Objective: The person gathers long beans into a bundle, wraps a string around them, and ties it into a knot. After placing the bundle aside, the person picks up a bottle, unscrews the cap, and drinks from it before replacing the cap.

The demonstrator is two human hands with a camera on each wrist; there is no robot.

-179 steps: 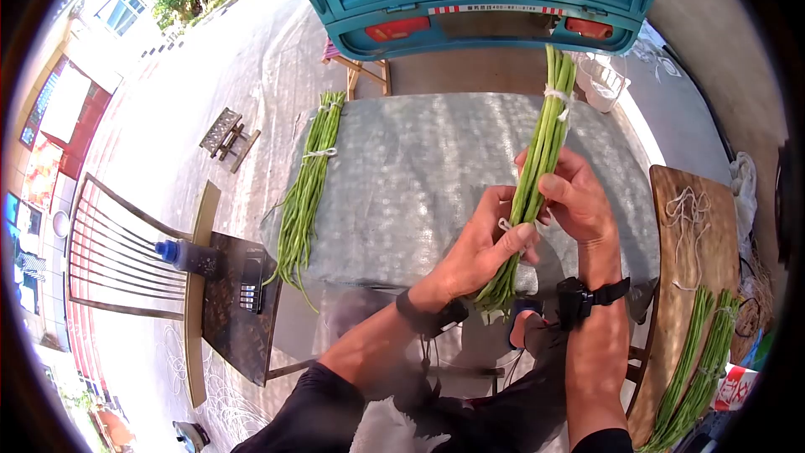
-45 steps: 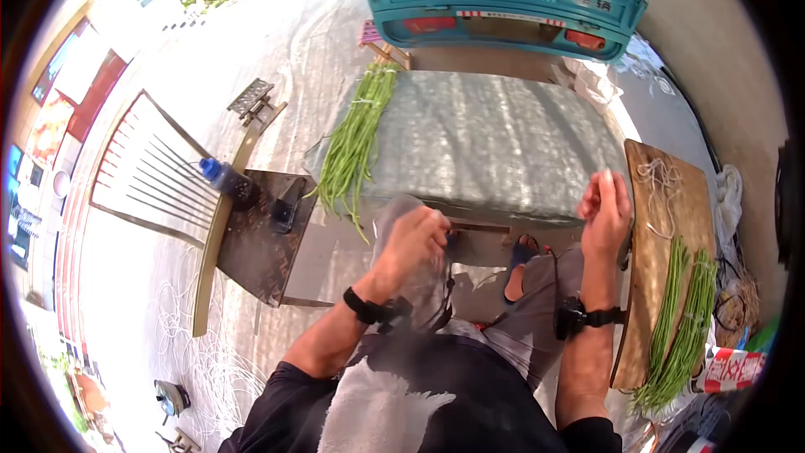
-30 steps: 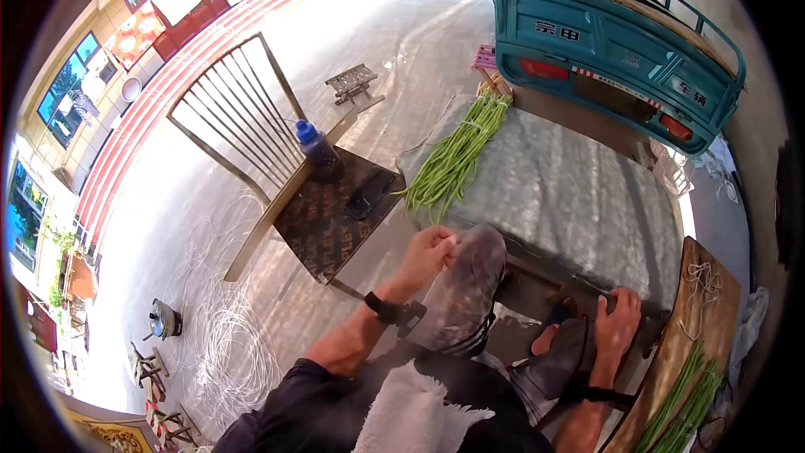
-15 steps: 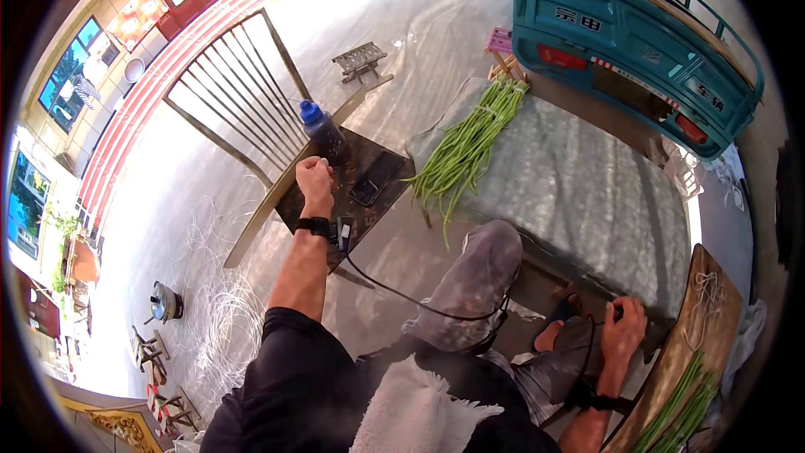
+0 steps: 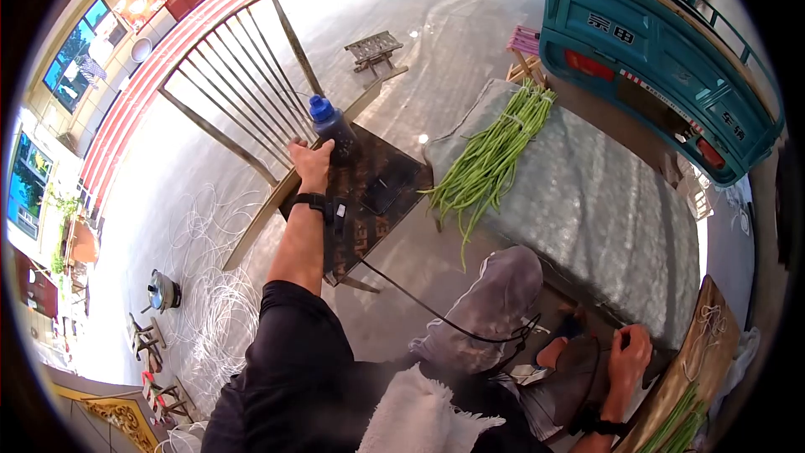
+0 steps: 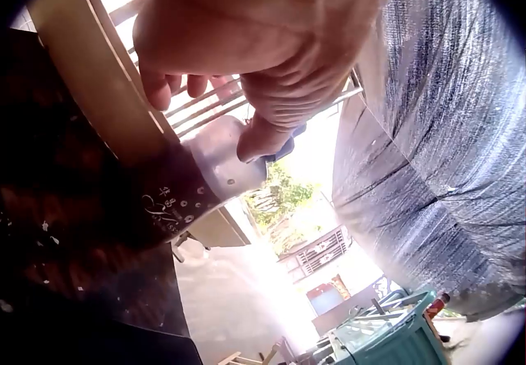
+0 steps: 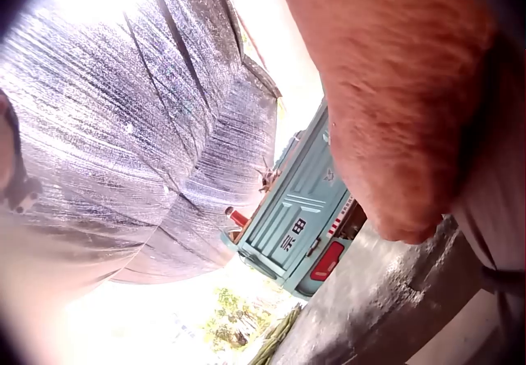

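The bottle stands upright, translucent and blue-capped, with white markings.

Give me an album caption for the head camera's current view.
Left hand beside a blue-capped bottle on the chair, with bundled long green beans lying across the covered table.

- Head view: from high up, looking steeply down and forward over the grey, cloth-covered tabletop.
- Left wrist view: close behind the left fingers, tilted, shares the blue-capped plastic bottle with head.
- Right wrist view: tilted, facing the teal metal truck all three share.
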